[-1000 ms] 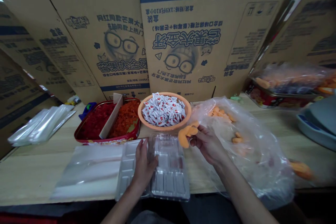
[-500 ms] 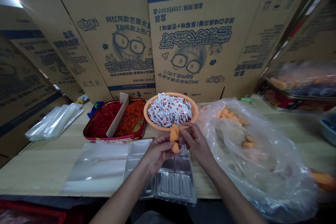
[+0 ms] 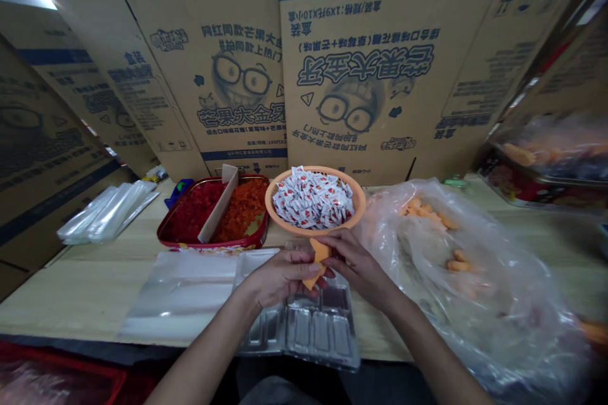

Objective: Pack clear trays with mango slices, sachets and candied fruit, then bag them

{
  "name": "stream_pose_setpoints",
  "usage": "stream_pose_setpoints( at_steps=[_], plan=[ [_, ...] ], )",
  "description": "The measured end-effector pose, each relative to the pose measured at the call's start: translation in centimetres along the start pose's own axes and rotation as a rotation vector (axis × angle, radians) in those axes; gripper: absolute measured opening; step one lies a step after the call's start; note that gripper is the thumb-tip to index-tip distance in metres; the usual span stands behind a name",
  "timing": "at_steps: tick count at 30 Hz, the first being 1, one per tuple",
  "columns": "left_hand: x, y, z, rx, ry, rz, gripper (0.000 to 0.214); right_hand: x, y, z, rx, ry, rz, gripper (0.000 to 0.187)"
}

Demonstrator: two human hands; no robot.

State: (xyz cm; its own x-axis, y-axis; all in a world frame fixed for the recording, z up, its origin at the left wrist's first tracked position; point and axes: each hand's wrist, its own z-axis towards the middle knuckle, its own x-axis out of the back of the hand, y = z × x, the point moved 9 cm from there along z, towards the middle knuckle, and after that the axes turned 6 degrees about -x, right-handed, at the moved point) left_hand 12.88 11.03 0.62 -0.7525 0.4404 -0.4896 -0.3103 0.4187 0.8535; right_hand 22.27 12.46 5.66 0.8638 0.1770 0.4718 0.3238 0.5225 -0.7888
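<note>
- When the two hands meet above the plastic tray, the left hand is half closed, and its fingers press against the lower part of an orange mango piece
- The right hand is also half closed, and it pinches the same piece from the other side, so the piece is held between both hands, just above the tray
- Under the hands lies a clear plastic tray with many small compartments, and it looks like more than one layer, but I cannot tell how many
- Just left of it, a flat clear plastic sheet lies on the wooden table
- To the right, a clear plastic bag lies open with more orange pieces inside
- Further ahead stands an orange bowl full of small white sachets, and beside it is a red tin tray, divided by a cardboard strip, with red bits on one side and orange bits on the other
- Behind everything lean big printed cardboard sheets
</note>
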Motion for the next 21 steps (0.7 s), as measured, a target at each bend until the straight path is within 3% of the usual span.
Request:
stream_pose_setpoints(
  at_steps=[4,9,16,21],
  plan=[
    [0.6,0.0,-0.1,0.026,0.034,0.011,0.024,0.3,0.3,-0.1,-0.03,0.083,0.02,0.025],
    [0.6,-0.2,-0.1,0.029,0.02,0.014,0.029,0.7,2.0,-0.4,-0.175,0.223,0.147,0.014],
    [1.3,-0.6,-0.5,0.065,0.021,-0.011,0.034,0.4,3.7,-1.0,-0.326,0.293,0.253,0.013],
    [1.8,-0.9,-0.7,0.088,0.024,-0.011,0.034,0.8,3.9,-1.0,-0.334,0.346,0.265,0.011]
  ],
)
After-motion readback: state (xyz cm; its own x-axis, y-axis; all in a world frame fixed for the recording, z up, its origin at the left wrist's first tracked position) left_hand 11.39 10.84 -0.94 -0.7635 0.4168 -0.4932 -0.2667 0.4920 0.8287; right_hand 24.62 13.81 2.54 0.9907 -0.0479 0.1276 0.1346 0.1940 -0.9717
